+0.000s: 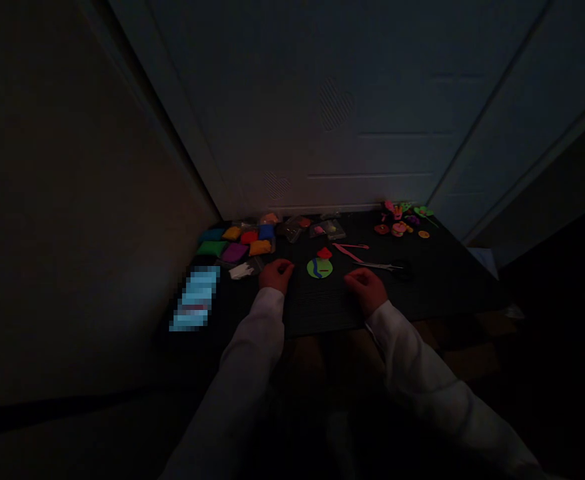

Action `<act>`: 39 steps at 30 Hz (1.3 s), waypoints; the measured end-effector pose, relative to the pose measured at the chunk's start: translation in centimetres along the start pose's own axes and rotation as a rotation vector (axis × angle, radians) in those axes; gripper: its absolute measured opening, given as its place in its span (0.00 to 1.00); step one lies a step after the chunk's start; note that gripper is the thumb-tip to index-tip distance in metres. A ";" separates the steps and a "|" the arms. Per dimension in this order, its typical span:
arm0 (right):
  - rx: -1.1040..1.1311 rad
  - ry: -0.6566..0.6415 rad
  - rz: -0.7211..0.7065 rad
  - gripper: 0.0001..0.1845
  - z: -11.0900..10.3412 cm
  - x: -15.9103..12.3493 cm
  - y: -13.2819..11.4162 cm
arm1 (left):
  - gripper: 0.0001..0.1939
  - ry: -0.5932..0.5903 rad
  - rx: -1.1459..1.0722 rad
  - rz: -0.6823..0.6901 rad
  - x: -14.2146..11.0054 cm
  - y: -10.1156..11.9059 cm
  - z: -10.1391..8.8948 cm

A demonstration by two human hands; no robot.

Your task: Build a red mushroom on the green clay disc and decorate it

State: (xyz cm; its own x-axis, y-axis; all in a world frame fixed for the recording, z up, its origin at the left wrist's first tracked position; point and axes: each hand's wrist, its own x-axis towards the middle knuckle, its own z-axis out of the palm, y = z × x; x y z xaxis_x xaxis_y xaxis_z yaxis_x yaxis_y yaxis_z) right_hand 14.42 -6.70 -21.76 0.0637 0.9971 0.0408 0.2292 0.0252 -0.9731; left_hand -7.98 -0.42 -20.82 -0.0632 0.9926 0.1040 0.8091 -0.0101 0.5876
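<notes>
up against a pale panelled wall (272, 87) with striped heart shapes (336, 105) on it, we have a dark table (452, 280) before us, its top faintly ribbed toward the near edge. the room is very dim: a brownish wall (47, 200) rises on the left, and the right side sinks into near-black shadow.

on the table, between our two hands, lies a green disc (326, 267) with a wavy blue band across it, and a red piece (324, 253) sits at its far edge. our left hand (275, 275) is near the disc, fingers curled in close; our right hand (367, 288) is across from it, fingertips drawn together. whether either grip has hold of something small, we cannot tell in this light.

beyond our right hand we see scissors (385, 267) and a pink tool (346, 252). coloured packets (235, 252) crowd the far left, a glowing blue shape (197, 298), blurred into squares, lies nearer us, and small bright figures (398, 230) cluster at the far right.
</notes>
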 end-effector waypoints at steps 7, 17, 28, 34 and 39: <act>-0.495 -0.156 -0.148 0.14 -0.9 -0.7 -1.1 | 0.14 -0.003 -0.006 0.008 -0.2 0.2 -0.2; -0.949 -0.248 -0.381 0.17 -3.1 -0.9 -1.5 | 0.14 0.011 -0.005 0.008 -0.3 0.4 -0.3; -1.136 -0.302 -0.573 0.28 -4.8 -3.2 -1.8 | 0.14 0.008 -0.005 0.021 -0.3 0.3 -0.3; -1.184 -0.295 -0.576 0.30 -4.6 -3.1 -1.6 | 0.14 0.008 0.004 0.021 -0.3 0.5 -0.4; -1.208 -0.272 -0.561 0.32 -4.6 -3.1 -1.6 | 0.14 0.010 0.007 0.018 -0.3 0.4 -0.3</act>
State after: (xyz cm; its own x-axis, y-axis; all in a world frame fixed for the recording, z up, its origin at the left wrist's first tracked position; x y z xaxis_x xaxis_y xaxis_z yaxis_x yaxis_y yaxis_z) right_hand 18.29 -10.13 -19.26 -0.4788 0.8594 0.1794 0.8704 0.4913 -0.0305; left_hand -7.75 -0.73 -20.39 -0.0542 0.9909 0.1231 0.8143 -0.0274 0.5798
